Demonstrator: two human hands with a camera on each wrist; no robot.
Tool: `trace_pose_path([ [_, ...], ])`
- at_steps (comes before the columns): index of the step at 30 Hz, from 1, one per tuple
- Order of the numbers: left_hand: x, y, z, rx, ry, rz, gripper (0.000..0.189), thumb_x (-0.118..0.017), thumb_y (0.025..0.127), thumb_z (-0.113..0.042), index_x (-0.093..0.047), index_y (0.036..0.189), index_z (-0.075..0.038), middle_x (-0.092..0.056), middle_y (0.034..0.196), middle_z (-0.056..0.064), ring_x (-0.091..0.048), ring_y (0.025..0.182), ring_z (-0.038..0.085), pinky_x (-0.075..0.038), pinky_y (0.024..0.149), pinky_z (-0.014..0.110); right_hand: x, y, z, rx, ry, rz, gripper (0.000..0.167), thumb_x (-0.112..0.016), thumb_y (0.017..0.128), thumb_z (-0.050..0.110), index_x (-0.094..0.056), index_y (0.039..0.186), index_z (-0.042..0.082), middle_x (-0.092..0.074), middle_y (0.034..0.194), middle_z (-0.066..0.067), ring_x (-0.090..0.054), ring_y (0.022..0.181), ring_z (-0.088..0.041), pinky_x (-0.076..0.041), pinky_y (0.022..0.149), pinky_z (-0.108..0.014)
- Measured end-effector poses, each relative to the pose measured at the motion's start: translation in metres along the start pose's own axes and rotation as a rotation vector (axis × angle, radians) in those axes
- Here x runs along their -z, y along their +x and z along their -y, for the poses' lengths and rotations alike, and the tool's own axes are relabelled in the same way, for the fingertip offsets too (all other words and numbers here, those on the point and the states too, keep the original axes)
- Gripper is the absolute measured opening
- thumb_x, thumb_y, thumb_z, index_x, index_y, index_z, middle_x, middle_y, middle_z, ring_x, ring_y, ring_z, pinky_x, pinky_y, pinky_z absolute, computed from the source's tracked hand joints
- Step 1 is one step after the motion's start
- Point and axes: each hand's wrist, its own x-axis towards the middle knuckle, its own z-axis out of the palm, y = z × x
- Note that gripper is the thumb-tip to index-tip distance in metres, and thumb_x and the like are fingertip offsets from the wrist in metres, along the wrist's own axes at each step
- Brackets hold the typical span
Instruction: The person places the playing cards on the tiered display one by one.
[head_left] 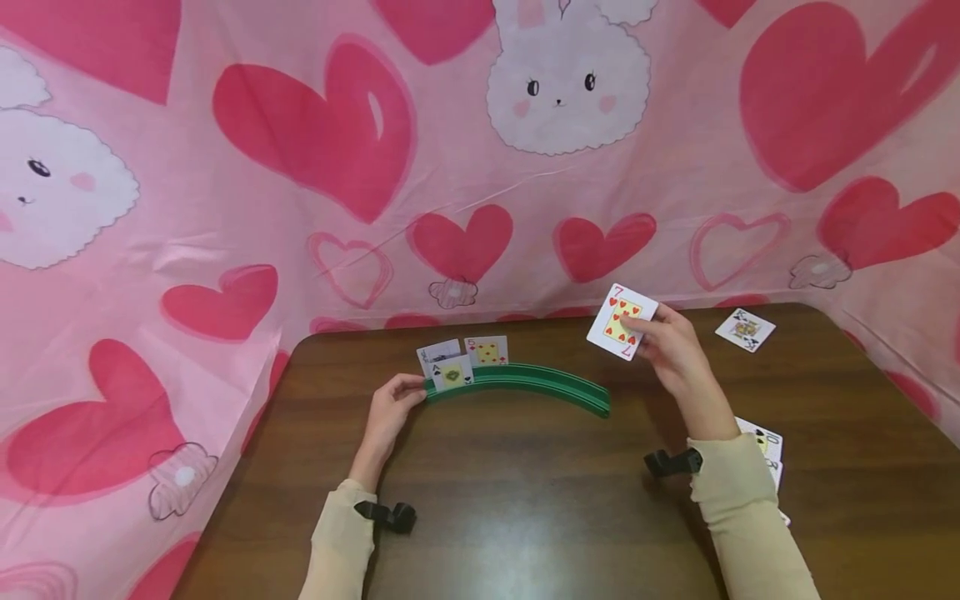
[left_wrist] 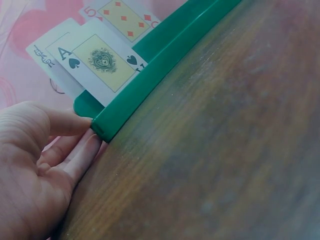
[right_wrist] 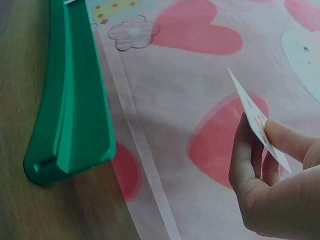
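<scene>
A curved green card holder (head_left: 536, 381) lies on the table, its left end pinched between the thumb and fingers of my left hand (head_left: 392, 408). Standing in its left part are an ace of spades (left_wrist: 100, 60) in front, a joker (left_wrist: 42, 52) behind it, and a five of diamonds (head_left: 487, 351) in the rear slot. My right hand (head_left: 672, 350) pinches a seven of hearts (head_left: 621, 323) by its edge, thumb on the face. The card is raised off the table, beyond the holder's right end and not touching it. Edge-on, the same card appears in the right wrist view.
A king card (head_left: 745, 330) lies face up at the back right of the brown table (head_left: 510, 500). More cards (head_left: 767, 440), including a ten, lie partly behind my right sleeve. A pink heart-patterned cloth (head_left: 285, 192) hangs along the table's far edge.
</scene>
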Motion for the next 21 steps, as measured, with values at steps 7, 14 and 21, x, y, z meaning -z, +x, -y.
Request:
trace_pose_path([
  [7, -0.002, -0.012, -0.029, -0.007, 0.027, 0.024, 0.02, -0.065, 0.096, 0.008, -0.067, 0.116, 0.012, -0.068, 0.119, 0.025, -0.064, 0.096, 0.018, -0.05, 0.081, 0.018, -0.009, 0.0, -0.007, 0.007, -0.04, 0.031, 0.018, -0.062, 0.098, -0.003, -0.067, 0.101, 0.014, -0.074, 0.092, 0.003, -0.073, 0.081, -0.012, -0.059, 0.072, -0.027],
  [14, 0.001, -0.017, -0.032, -0.02, 0.019, 0.03, 0.02, -0.065, 0.096, 0.007, -0.067, 0.115, 0.012, -0.068, 0.117, 0.024, -0.065, 0.095, 0.015, -0.05, 0.081, 0.018, -0.022, 0.003, -0.013, 0.021, -0.082, 0.047, 0.02, -0.062, 0.098, -0.003, -0.068, 0.1, 0.015, -0.075, 0.09, 0.003, -0.073, 0.079, -0.012, -0.059, 0.073, -0.027],
  [21, 0.0, -0.001, -0.001, -0.025, 0.022, -0.002, 0.022, -0.067, 0.096, 0.005, -0.068, 0.117, 0.008, -0.068, 0.119, 0.022, -0.064, 0.094, 0.011, -0.049, 0.081, 0.017, -0.041, 0.006, -0.018, 0.01, -0.164, 0.051, 0.025, -0.066, 0.099, 0.004, -0.059, 0.123, 0.002, -0.074, 0.095, 0.007, -0.073, 0.084, -0.01, -0.058, 0.081, -0.027],
])
